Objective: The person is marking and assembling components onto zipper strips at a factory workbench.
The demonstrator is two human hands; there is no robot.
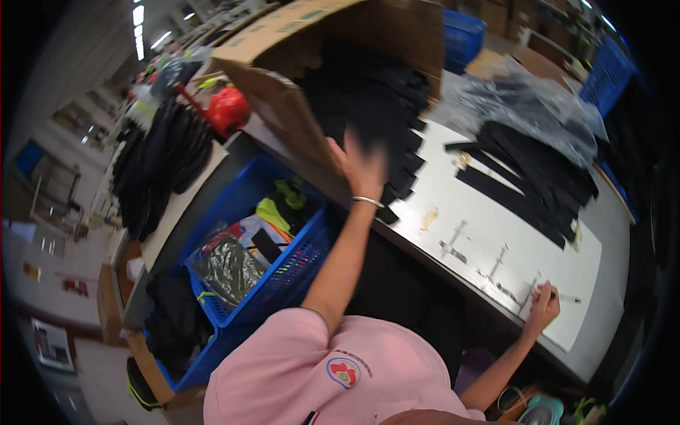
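Note:
My left hand (363,168) reaches over a pile of black fabric pieces (368,92) with notched edges, which spills out of an open cardboard box (273,92). Its fingers look stretched out and apart, though motion blurs their tips; whether they touch the fabric, I cannot tell. A bangle circles that wrist. At the right, my right hand (542,309) is closed round a pen (569,299) over the white tabletop (439,191). Close by on the white surface are several dark handwritten or drawn marks (496,265).
Black fabric strips (520,170) and clear plastic film (517,95) lie on the table's far right. Blue crates (283,265) with bagged and bright items stand below at the left. Black bundled pieces (163,166) and a red bag (228,112) sit farther left. A small fan (542,411) is low right.

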